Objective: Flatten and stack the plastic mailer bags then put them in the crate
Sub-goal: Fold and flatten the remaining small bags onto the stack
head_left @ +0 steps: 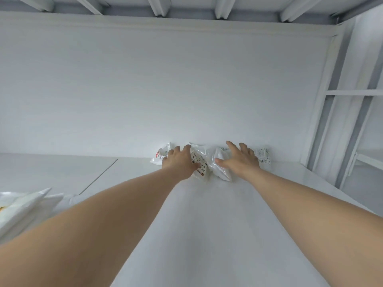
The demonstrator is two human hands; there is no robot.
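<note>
Several crumpled white plastic mailer bags (209,162) with printed labels lie in a row at the far edge of the white table (207,224), against the back wall. Both my arms reach far forward. My left hand (179,162) lies on the left part of the pile, fingers spread over a bag with a barcode label. My right hand (238,159) rests with spread fingers on the right part of the pile. One more labelled bag (264,156) sticks out to the right of that hand. No crate is in view.
More white mailer bags (22,208) lie at the table's near left edge. A white wall panel (165,90) closes the back. A white metal frame (342,121) stands on the right, past the table's edge.
</note>
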